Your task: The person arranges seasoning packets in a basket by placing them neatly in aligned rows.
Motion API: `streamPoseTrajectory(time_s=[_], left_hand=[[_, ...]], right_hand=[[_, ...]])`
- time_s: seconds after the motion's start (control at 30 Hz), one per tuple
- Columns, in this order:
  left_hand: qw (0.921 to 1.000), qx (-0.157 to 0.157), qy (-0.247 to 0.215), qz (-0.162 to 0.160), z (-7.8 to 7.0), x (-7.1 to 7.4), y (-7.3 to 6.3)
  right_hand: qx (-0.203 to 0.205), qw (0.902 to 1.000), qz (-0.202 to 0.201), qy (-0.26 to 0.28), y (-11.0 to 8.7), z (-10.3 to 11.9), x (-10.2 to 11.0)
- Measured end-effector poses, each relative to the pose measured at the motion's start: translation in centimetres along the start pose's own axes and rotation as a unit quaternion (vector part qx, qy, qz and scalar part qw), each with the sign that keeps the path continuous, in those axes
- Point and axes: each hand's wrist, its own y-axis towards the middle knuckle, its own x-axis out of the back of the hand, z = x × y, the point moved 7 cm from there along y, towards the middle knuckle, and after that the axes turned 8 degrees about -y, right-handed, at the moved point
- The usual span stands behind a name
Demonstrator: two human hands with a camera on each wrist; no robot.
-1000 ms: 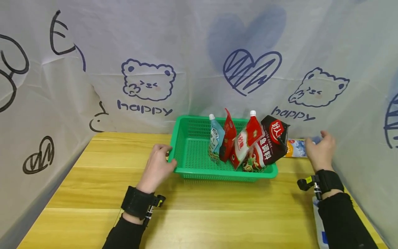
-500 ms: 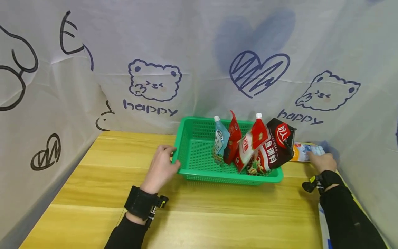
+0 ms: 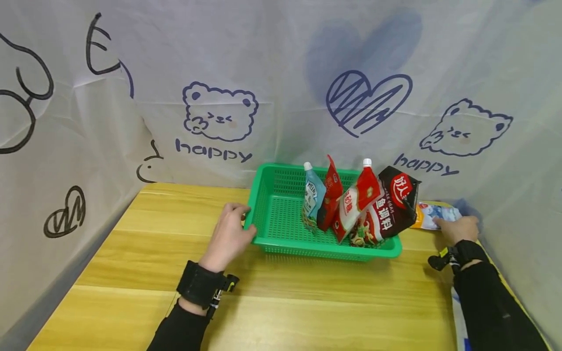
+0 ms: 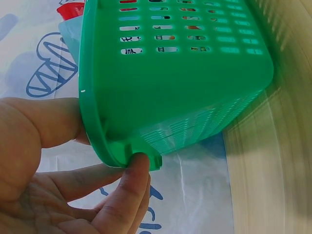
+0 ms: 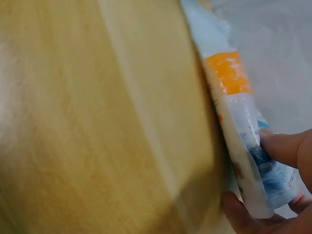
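Observation:
At the left end of a green plastic basket (image 3: 281, 246), my left hand (image 3: 228, 236) grips the rim; the left wrist view shows the thumb on one side of the rim (image 4: 90, 97) and fingertips beneath it. My right hand (image 3: 461, 229) pinches the end of a flat white, orange and blue plastic bag (image 3: 432, 214) lying right of the basket. In the right wrist view my thumb lies on the bag's (image 5: 243, 112) printed face, with fingers curled around its end. Several pouches fill the basket's right half: a light blue Heinz pouch (image 3: 313, 195), two red ones and a black-and-red seasoning bag (image 3: 395, 200).
A white cloth wall (image 3: 290, 131) with blue drawings hangs behind the wooden table (image 3: 307, 302) and along both sides. Another white-and-blue bag (image 3: 458, 317) lies by the right forearm, partly hidden under the sleeve.
My right hand has come down onto the orange and blue bag and taken hold of its end. The left hand keeps its grip on the basket. The head view has shifted slightly.

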Motion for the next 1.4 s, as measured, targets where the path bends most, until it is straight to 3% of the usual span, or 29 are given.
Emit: streamPoseTrajectory(time_s=[0.13,0.27,0.57,0.73,1.03,1.23,1.4], left_hand=[[1.0,-0.005,0.003,-0.002,-0.1,0.0,0.0],[1.0,-0.009,0.003,-0.002,-0.1,0.0,0.0],[0.9999,-0.011,0.007,-0.001,0.0,0.1,0.0],[0.9999,-0.011,0.007,0.001,0.0,0.1,0.0],[0.9999,-0.01,0.003,0.004,-0.1,0.0,0.0],[0.9999,-0.009,0.003,0.004,-0.1,-0.1,0.0],[0.9999,-0.01,0.007,0.004,0.0,-0.1,0.1]], right_hand=[[0.02,0.9978,-0.018,0.061,-0.9,0.4,0.6],[0.001,0.9881,-0.017,0.153,-1.2,0.0,0.7],[-0.001,0.9691,0.01,0.246,-1.8,-0.5,1.5],[0.012,0.9658,0.013,0.259,-3.2,-0.4,2.4],[0.043,0.9527,-0.027,0.3,-6.4,-0.4,3.9],[0.075,0.9505,-0.045,0.298,-8.9,-0.4,4.9],[0.077,0.9367,-0.056,0.337,-11.4,-0.7,5.3]])
